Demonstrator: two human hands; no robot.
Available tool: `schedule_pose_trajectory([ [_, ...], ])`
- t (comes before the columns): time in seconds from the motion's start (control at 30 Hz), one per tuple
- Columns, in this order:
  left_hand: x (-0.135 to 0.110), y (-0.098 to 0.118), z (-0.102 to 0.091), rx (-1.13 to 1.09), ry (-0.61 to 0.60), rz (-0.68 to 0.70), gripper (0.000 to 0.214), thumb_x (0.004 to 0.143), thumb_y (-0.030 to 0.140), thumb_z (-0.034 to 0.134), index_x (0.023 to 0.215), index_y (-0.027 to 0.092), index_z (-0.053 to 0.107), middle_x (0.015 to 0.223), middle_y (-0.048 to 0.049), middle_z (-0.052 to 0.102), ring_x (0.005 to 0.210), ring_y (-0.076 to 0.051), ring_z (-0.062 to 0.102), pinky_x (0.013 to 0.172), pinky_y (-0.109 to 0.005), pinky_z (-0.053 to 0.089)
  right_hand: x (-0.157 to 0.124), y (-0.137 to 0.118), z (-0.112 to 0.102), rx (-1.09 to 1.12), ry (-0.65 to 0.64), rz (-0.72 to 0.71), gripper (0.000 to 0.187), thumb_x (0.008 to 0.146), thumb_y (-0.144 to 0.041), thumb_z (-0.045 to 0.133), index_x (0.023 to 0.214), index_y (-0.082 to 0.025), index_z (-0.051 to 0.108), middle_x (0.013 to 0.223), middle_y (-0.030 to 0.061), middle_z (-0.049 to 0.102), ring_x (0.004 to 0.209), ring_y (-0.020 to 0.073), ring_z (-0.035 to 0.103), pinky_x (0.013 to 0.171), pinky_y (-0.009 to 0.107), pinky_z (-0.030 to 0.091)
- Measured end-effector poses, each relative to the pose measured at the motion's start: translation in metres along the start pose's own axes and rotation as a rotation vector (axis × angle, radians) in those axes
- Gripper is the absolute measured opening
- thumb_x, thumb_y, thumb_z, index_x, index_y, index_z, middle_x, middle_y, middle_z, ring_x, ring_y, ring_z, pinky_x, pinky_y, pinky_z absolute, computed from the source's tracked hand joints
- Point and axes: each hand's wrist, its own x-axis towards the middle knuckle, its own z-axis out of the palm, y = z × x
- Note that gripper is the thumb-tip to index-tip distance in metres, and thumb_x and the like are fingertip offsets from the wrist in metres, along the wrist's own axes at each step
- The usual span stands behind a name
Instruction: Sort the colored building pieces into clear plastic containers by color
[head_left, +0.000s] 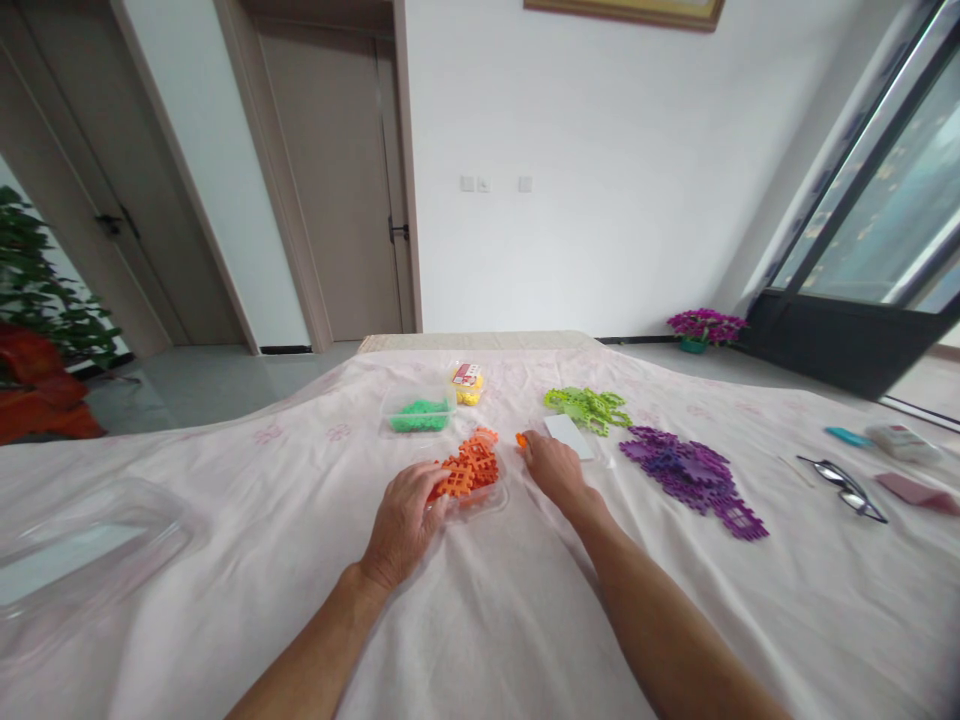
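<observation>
Orange plastic lattice pieces (480,462) fill a clear plastic box (491,503) at the middle of the cloth. My left hand (403,522) is at the box's left side, thumb and fingers closed around the nearest orange pieces; whether it also grips the box edge is hidden. To the right of the box, my right hand (553,466) pinches a small orange piece (520,440) low over the cloth. A white card (568,436) lies just beyond my right hand. Lime-green lattice pieces (587,407) are spread behind it, and a purple heap (690,470) lies farther right.
Behind the orange box stand a clear tub with green pieces (420,416) and a labelled pack of yellow pieces (468,384). A clear plastic container (161,530) is at the left. Glasses (844,488), a blue item (848,437) and a pink item (916,492) lie far right.
</observation>
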Motion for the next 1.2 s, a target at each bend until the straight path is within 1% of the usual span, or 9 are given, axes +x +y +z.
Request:
schedule_pose_trajectory([
  [0.17, 0.0, 0.001, -0.001, -0.012, -0.006, -0.007, 0.029, 0.097, 0.027, 0.05, 0.124, 0.024, 0.06, 0.126, -0.009, 0.066, 0.123, -0.025, 0.058, 0.107, -0.049, 0.048, 0.003, 0.004, 0.001, 0.168, 0.126, 0.014, 0.035, 0.101, -0.024, 0.038, 0.123, -0.023, 0.065, 0.108, 0.0093, 0.076, 0.095, 0.0224, 0.071, 0.08, 0.029, 0.046],
  [0.37, 0.0, 0.001, -0.001, -0.013, -0.004, -0.021, 0.029, 0.097, 0.026, 0.051, 0.124, 0.024, 0.06, 0.126, -0.0093, 0.066, 0.124, -0.025, 0.057, 0.107, -0.049, 0.048, 0.0, -0.008, 0.005, 0.455, 0.373, -0.129, 0.035, 0.1, -0.022, 0.038, 0.119, -0.021, 0.066, 0.111, 0.0077, 0.075, 0.1, 0.0214, 0.069, 0.089, 0.031, 0.05],
  [0.43, 0.0, 0.002, -0.002, -0.012, -0.003, -0.024, 0.029, 0.096, 0.026, 0.05, 0.124, 0.023, 0.06, 0.126, -0.0098, 0.066, 0.123, -0.026, 0.058, 0.107, -0.05, 0.048, -0.004, -0.015, 0.004, 0.511, 0.416, -0.184, 0.036, 0.099, -0.021, 0.036, 0.121, -0.02, 0.065, 0.113, 0.0085, 0.074, 0.103, 0.0217, 0.068, 0.093, 0.033, 0.05],
  [0.5, 0.001, 0.003, -0.003, -0.011, -0.009, -0.03, 0.03, 0.096, 0.026, 0.05, 0.124, 0.023, 0.06, 0.127, -0.0103, 0.065, 0.123, -0.026, 0.058, 0.107, -0.05, 0.048, -0.01, -0.022, 0.003, 0.517, 0.394, -0.261, 0.037, 0.099, -0.021, 0.037, 0.123, -0.02, 0.065, 0.116, 0.0092, 0.073, 0.106, 0.0214, 0.067, 0.097, 0.034, 0.05],
  [0.63, 0.002, 0.005, -0.003, -0.01, -0.022, -0.039, 0.03, 0.096, 0.027, 0.05, 0.124, 0.022, 0.06, 0.128, -0.0104, 0.065, 0.123, -0.026, 0.058, 0.107, -0.05, 0.048, -0.019, -0.035, 0.0, 0.467, 0.228, -0.482, 0.032, 0.1, -0.022, 0.042, 0.121, -0.023, 0.067, 0.122, 0.0086, 0.071, 0.112, 0.0202, 0.064, 0.101, 0.033, 0.048],
  [0.7, 0.002, 0.005, -0.003, -0.009, -0.025, -0.038, 0.03, 0.096, 0.027, 0.05, 0.124, 0.022, 0.061, 0.128, -0.0103, 0.065, 0.123, -0.026, 0.058, 0.107, -0.049, 0.048, -0.022, -0.037, 0.001, 0.458, 0.184, -0.558, 0.031, 0.099, -0.021, 0.043, 0.119, -0.023, 0.068, 0.121, 0.0075, 0.071, 0.113, 0.0193, 0.063, 0.102, 0.033, 0.047],
  [0.93, 0.002, 0.004, -0.003, -0.01, -0.021, -0.032, 0.03, 0.097, 0.027, 0.049, 0.124, 0.022, 0.061, 0.127, -0.01, 0.065, 0.124, -0.025, 0.057, 0.108, -0.049, 0.047, -0.022, -0.036, 0.004, 0.474, 0.295, -0.512, 0.03, 0.102, -0.026, 0.042, 0.114, -0.021, 0.069, 0.114, 0.0088, 0.072, 0.107, 0.0192, 0.064, 0.099, 0.031, 0.047],
  [1.1, 0.001, 0.002, -0.002, -0.017, -0.016, -0.029, 0.03, 0.097, 0.027, 0.049, 0.124, 0.022, 0.06, 0.127, -0.0098, 0.065, 0.124, -0.025, 0.057, 0.108, -0.048, 0.047, -0.022, -0.037, 0.001, 0.456, 0.244, -0.598, 0.032, 0.103, -0.033, 0.043, 0.119, -0.021, 0.069, 0.122, 0.0083, 0.071, 0.116, 0.0202, 0.062, 0.107, 0.036, 0.042],
  [1.2, 0.0, 0.001, -0.001, -0.013, -0.024, -0.031, 0.031, 0.097, 0.027, 0.05, 0.126, 0.022, 0.059, 0.129, -0.0101, 0.064, 0.124, -0.025, 0.057, 0.107, -0.049, 0.047, -0.023, -0.036, 0.002, 0.504, 0.221, -0.626, 0.036, 0.104, -0.038, 0.04, 0.12, -0.021, 0.068, 0.124, 0.0081, 0.071, 0.118, 0.0203, 0.062, 0.108, 0.037, 0.041],
])
